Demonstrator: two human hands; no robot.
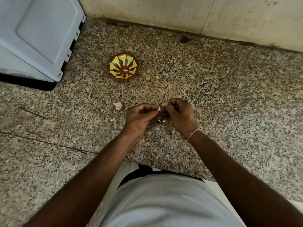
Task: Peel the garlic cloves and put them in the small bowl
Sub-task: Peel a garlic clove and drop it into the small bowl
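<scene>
Left hand (139,117) and right hand (178,114) meeting above counter (229,95) near its front edge, fingers curling, both pinching garlic clove (159,109) between fingertips. Small bowl (123,66) sitting farther back, holding one pale piece (125,70). Peel scrap (118,105) lying left of hands.

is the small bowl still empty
No, the small bowl already holds one pale piece, apparently a garlic clove, at its centre.

Pink thread bracelet (193,133), white garment (164,202)
</scene>
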